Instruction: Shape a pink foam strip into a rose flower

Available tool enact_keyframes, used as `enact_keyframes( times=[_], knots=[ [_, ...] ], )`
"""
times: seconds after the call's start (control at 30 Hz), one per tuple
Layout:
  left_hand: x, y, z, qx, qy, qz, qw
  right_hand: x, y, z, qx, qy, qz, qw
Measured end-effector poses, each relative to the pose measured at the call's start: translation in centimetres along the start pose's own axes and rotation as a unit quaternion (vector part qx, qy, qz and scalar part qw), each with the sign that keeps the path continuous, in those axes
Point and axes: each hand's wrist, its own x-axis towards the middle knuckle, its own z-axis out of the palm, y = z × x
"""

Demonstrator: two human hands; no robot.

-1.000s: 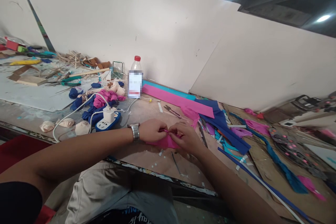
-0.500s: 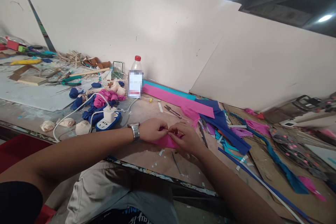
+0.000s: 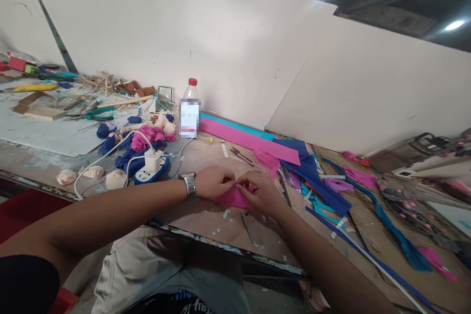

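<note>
A piece of pink crepe paper [image 3: 235,199] is pinched between my two hands, just above the worktable [image 3: 206,218]. My left hand [image 3: 214,181], with a metal watch on its wrist, grips the paper's upper edge between thumb and fingers. Opposite it, my right hand [image 3: 260,193] pinches the same edge, the fingertips of both hands almost touching. Part of the paper is hidden behind the fingers. Beyond the hands lie small scissors [image 3: 243,156] and a long folded pink strip [image 3: 253,142].
Left of my hands sits a blue-and-white power strip [image 3: 151,170] with a looping white cable. Behind it are rolled paper flowers [image 3: 147,138] in pink, blue and cream. A red-capped bottle [image 3: 189,113] stands by the white wall board. Dark blue paper [image 3: 316,176] and scraps lie to the right.
</note>
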Motion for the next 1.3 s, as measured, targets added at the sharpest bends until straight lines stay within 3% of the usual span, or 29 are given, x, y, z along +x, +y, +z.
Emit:
enact_keyframes(
  times=[1.3],
  knots=[
    [-0.32, 0.18, 0.39, 0.080, 0.012, -0.006, 0.997, 0.00, -0.03, -0.07, 0.012, -0.033, 0.016, 0.999]
  ],
)
